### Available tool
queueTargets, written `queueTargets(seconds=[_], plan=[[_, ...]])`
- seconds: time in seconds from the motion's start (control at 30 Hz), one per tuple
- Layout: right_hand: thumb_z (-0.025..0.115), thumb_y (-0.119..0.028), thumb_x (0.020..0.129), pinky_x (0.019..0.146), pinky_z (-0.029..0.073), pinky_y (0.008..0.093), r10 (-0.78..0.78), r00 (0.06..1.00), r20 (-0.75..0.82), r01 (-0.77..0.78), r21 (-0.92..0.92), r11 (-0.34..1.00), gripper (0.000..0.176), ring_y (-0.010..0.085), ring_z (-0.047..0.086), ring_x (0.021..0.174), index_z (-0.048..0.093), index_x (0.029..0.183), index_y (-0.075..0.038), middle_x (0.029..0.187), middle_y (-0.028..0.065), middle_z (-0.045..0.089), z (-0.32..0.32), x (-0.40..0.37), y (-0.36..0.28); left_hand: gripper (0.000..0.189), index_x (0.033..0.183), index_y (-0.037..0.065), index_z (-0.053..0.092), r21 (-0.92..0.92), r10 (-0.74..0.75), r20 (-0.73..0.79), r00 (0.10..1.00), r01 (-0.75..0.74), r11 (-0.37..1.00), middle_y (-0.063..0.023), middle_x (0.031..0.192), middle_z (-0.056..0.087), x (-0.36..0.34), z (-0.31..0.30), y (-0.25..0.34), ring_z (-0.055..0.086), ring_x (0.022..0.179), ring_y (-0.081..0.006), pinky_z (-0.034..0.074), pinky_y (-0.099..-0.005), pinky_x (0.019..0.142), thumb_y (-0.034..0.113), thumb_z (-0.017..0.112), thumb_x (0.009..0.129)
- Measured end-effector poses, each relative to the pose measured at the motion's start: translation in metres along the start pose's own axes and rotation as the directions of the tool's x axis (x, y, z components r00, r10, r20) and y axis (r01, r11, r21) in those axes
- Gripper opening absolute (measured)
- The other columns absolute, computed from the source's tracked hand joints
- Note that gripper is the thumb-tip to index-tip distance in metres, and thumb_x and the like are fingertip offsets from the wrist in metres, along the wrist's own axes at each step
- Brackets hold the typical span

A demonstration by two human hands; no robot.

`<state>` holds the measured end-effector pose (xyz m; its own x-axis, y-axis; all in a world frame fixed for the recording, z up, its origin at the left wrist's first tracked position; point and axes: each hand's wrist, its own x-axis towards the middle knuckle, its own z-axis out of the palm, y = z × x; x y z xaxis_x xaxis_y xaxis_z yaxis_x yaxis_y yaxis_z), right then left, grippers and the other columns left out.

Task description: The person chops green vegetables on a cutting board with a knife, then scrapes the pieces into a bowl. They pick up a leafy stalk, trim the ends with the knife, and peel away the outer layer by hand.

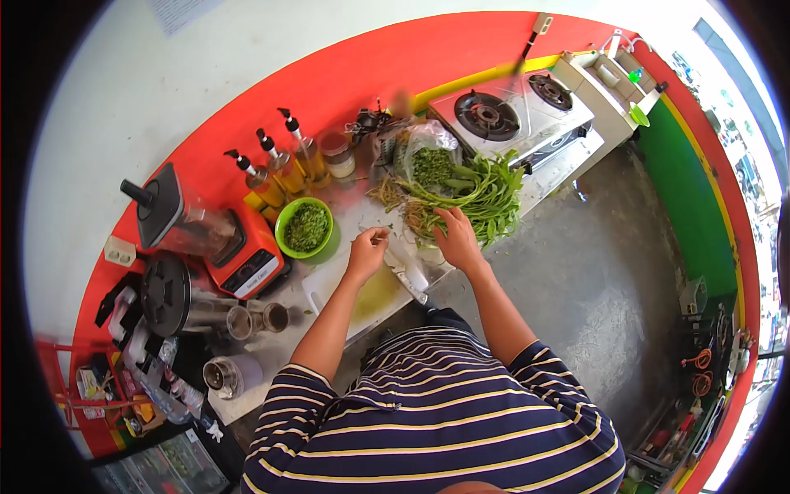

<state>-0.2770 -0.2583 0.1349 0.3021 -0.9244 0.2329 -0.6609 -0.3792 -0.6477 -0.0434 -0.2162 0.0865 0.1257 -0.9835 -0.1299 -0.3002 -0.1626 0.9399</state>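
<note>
My left hand [368, 251] is above the cutting board [380, 298], its fingers curled together. Whether something small is pinched in them I cannot make out. My right hand [457, 239] reaches to the root ends of a bunch of leafy greens [494, 193], fingers stretched out and touching or very near the roots. A knife [409, 284] lies between my hands by the board, its handle toward me. Left of my left hand stands a green bowl [327, 245] of chopped greens [307, 228]. Behind the bunch, a clear plastic bag [434, 136] holds more chopped greens [432, 166].
A two-burner gas stove [518, 115] stands at the back right. Pump bottles [286, 171] and a jar [337, 155] line the wall. An orange blender [247, 255] and a lidded blender jug [177, 292] occupy the left, with a metal-topped container [233, 375] near the front edge.
</note>
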Motion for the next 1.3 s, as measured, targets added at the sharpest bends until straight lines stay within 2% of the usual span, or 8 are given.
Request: queueTargets(seconds=[0.2,0.3,0.37,0.63,0.83,1.03,1.13,1.3], plan=[[0.065,-0.008,0.087,0.097,0.046,0.0443,-0.004,0.992,-0.124,-0.009,-0.108,0.994,0.045,0.0377,0.055,0.111,0.056,0.131,-0.006,0.126,0.0162,0.056,-0.019,0.024,0.022,0.029,0.121,0.000,0.065,-0.010,0.089,0.146,0.985,-0.088,0.996,-0.0090,0.110,0.070,0.058,0.046,0.032,0.065,0.100,-0.0164,0.051,-0.0313,0.088,0.005,0.060,0.093],[0.065,-0.011,0.088,0.096,0.047,0.0437,0.014,0.993,-0.119,-0.031,-0.146,0.989,0.046,0.0368,0.056,0.112,0.056,0.133,-0.007,0.126,0.0148,0.057,-0.018,0.034,0.030,0.034,0.127,0.000,0.061,-0.109,0.013,0.220,0.975,0.011,0.994,-0.0086,0.114,0.069,0.075,0.069,0.040,0.064,0.106,-0.0170,0.051,-0.0320,0.091,0.005,0.058,0.094],[0.066,-0.012,0.088,0.094,0.048,0.0432,0.164,0.985,-0.049,-0.171,-0.207,0.963,0.046,0.0359,0.057,0.109,0.056,0.133,-0.007,0.122,0.0137,0.059,-0.019,0.039,0.029,0.039,0.134,-0.002,0.055,-0.082,0.002,0.214,0.977,0.016,0.997,-0.0089,0.114,0.069,0.092,0.086,0.030,0.065,0.100,-0.0157,0.051,-0.0299,0.086,0.006,0.057,0.095],[0.065,-0.013,0.089,0.085,0.052,0.0416,0.103,0.990,-0.092,-0.128,-0.336,0.933,0.015,0.0296,0.061,0.101,0.073,0.101,-0.008,0.104,0.0086,0.061,-0.002,0.046,0.053,0.032,0.128,0.001,0.056,-0.285,-0.228,0.228,0.947,0.289,0.914,-0.0106,0.107,0.070,0.110,0.106,0.035,0.064,0.081,-0.0121,0.051,-0.0240,0.069,0.011,0.057,0.098],[0.064,-0.010,0.088,0.079,0.053,0.0408,-0.009,0.969,-0.245,-0.045,-0.216,0.975,0.014,0.0296,0.063,0.092,0.072,0.100,-0.007,0.101,0.0080,0.063,-0.014,0.040,0.028,0.018,0.108,0.004,0.060,-0.681,-0.332,0.324,0.886,0.462,0.568,-0.0091,0.103,0.071,0.132,0.099,0.033,0.063,0.086,-0.0137,0.049,-0.0249,0.073,0.020,0.059,0.100],[0.064,-0.011,0.089,0.072,0.053,0.0409,-0.028,0.953,-0.303,-0.016,-0.140,0.990,0.015,0.0308,0.066,0.084,0.073,0.100,-0.008,0.096,0.0086,0.066,-0.037,0.022,0.001,0.025,0.127,0.007,0.048,-0.770,-0.326,0.354,0.877,0.471,0.431,-0.0154,0.111,0.069,0.122,0.084,0.083,0.065,0.088,-0.0165,0.053,-0.0278,0.076,0.019,0.050,0.105],[0.065,-0.013,0.089,0.069,0.053,0.0415,0.086,0.948,-0.307,-0.123,-0.105,0.987,0.016,0.0321,0.066,0.077,0.073,0.102,-0.008,0.090,0.0093,0.067,-0.054,0.011,-0.018,0.032,0.137,0.007,0.045,-0.866,-0.104,0.280,0.954,0.298,0.402,-0.0168,0.116,0.067,0.107,0.079,0.122,0.065,0.092,-0.0168,0.055,-0.0288,0.080,0.021,0.045,0.107],[0.064,-0.017,0.090,0.068,0.053,0.0423,0.082,0.953,-0.293,-0.105,-0.066,0.992,0.018,0.0318,0.067,0.077,0.073,0.104,-0.010,0.088,0.0094,0.067,-0.081,-0.009,-0.049,0.034,0.134,0.004,0.051,-0.898,0.165,0.333,0.929,0.259,0.355,-0.0120,0.108,0.068,0.085,0.057,0.166,0.062,0.085,-0.0144,0.053,-0.0289,0.073,0.024,0.041,0.108]])
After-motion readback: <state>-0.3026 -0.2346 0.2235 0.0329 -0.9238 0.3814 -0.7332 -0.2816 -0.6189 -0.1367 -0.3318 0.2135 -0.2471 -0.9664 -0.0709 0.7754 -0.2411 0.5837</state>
